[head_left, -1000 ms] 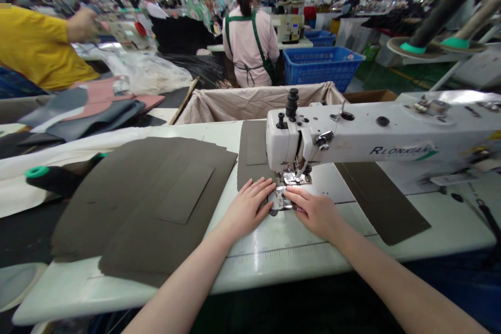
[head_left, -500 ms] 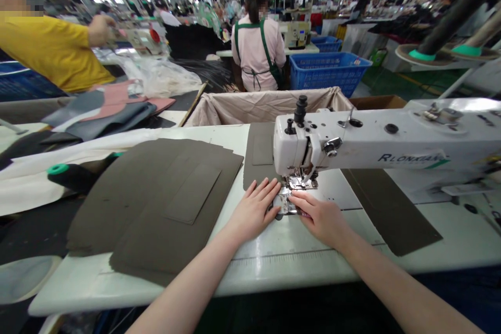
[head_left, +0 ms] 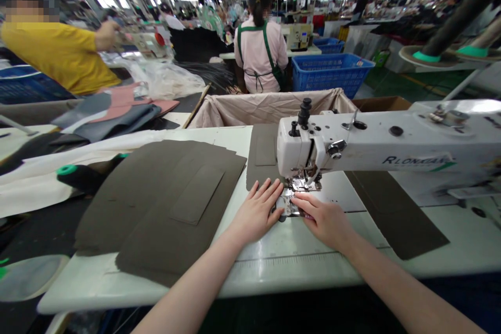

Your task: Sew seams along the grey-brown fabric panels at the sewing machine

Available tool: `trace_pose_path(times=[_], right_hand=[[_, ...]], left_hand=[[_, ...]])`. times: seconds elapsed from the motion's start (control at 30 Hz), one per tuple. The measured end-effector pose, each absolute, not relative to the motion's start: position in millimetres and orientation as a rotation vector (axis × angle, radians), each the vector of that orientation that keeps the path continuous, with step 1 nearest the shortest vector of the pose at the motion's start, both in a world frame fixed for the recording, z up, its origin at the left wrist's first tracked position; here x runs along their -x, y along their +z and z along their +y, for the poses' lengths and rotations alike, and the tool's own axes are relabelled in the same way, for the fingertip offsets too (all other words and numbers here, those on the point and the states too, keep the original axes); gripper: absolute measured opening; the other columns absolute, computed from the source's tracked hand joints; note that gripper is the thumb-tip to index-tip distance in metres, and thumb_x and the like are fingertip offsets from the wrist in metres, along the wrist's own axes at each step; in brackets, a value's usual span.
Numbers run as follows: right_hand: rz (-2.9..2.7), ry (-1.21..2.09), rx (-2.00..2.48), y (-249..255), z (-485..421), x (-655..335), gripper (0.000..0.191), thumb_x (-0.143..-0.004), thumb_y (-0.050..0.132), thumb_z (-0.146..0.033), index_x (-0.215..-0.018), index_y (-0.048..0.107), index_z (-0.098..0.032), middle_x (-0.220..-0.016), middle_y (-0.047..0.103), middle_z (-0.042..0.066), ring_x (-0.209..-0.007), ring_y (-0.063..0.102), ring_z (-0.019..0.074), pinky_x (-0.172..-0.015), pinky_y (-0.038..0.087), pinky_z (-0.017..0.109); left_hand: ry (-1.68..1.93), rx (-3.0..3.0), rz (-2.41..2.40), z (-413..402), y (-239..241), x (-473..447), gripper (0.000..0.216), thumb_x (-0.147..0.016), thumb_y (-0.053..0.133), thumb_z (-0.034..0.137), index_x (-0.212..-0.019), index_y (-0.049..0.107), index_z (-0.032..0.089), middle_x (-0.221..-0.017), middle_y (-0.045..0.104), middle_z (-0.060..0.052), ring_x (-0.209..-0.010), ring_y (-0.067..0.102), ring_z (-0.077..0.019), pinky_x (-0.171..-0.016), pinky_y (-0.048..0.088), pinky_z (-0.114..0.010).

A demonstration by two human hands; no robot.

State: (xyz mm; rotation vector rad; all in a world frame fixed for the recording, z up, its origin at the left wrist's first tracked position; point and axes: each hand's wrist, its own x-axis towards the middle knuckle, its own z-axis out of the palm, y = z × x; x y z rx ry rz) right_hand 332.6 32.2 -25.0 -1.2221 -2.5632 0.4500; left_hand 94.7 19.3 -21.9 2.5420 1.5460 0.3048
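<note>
My left hand [head_left: 258, 210] lies flat with its fingers spread. Its fingertips rest at the near edge of a dark olive panel [head_left: 256, 175], which bears a smaller rectangular patch [head_left: 266, 148]. Close by on the right, my right hand [head_left: 326, 219] has its fingertips on the metal plate in front of the presser foot [head_left: 306, 184]. Its lower fingers curl under, with a small pinkish bit I cannot make out beneath them. The white sewing machine [head_left: 352, 141] stands just beyond both hands. Part of the panel is hidden behind the machine head.
Stacked olive panels [head_left: 148, 209] lie left, a loose patch [head_left: 198, 193] on top. Another olive piece [head_left: 403, 219] lies right. Beyond the table [head_left: 274, 282] is a cloth-lined bin [head_left: 250, 107]. A black thread cone [head_left: 84, 175] lies left. Two co-workers sit ahead, near a blue basket [head_left: 332, 70].
The whole view has shifted slightly, so everything appears a little further right. Both hands keep the same places beside the presser foot, and the panel shows no clear movement.
</note>
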Motion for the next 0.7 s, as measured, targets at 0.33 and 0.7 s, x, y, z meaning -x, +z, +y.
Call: trace_pose_path(times=[0.33, 0.7], right_hand=[[-2.556, 0.473, 1.214, -21.0, 30.3, -333.5, 0.050, -0.088, 0.046, -0.015, -0.135, 0.049, -0.030, -0.144, 0.048, 0.000, -0.115, 0.058, 0.0195, -0.091, 0.049, 0.034], [-2.519, 0.474, 1.241, -20.2, 28.5, -334.8, 0.047, -0.088, 0.048, -0.018, -0.133, 0.051, -0.030, -0.141, 0.051, -0.002, -0.110, 0.060, 0.0206, -0.091, 0.048, 0.035]], left_hand=[[0.367, -2.538, 1.575, 18.5, -22.2, -94.8, 0.063, -0.096, 0.036, 0.049, -0.152, 0.018, 0.023, -0.157, 0.021, -0.006, -0.146, 0.012, -0.0244, -0.119, 0.014, -0.049], [0.639, -2.088, 1.852, 28.3, -28.5, -87.2, 0.054, -0.096, 0.039, 0.038, -0.144, 0.034, 0.014, -0.154, 0.028, -0.014, -0.144, 0.023, -0.0243, -0.117, 0.023, -0.041]])
